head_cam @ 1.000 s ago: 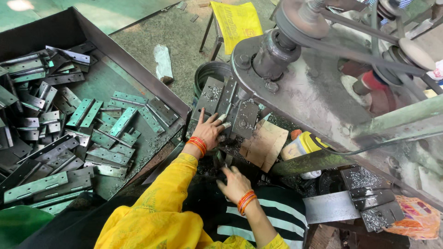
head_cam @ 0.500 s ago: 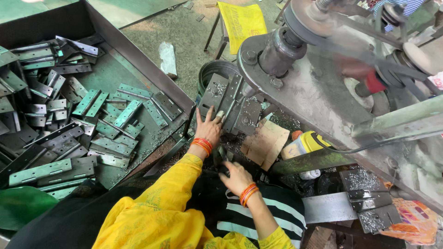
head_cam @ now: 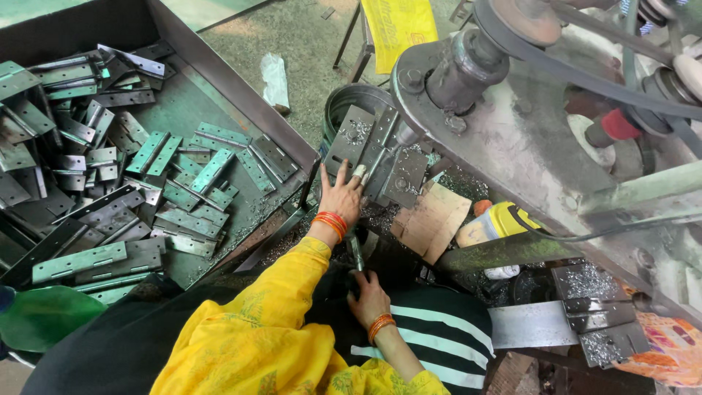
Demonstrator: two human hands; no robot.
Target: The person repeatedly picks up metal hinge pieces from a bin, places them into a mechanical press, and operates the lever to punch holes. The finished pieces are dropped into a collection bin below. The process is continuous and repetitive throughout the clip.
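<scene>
From the head camera, the left hand (head_cam: 341, 199) lies with fingers spread flat on a grey hinge plate (head_cam: 380, 157) at the machine (head_cam: 526, 139). The right hand (head_cam: 368, 298), lower down, grips a narrow metal strip (head_cam: 356, 252).

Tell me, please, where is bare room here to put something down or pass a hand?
Free: the bin floor between the hinge pile and the bin's right wall, and the concrete floor beyond it. Crowded: around the left hand at the machine's plates, and around the right hand.
</scene>
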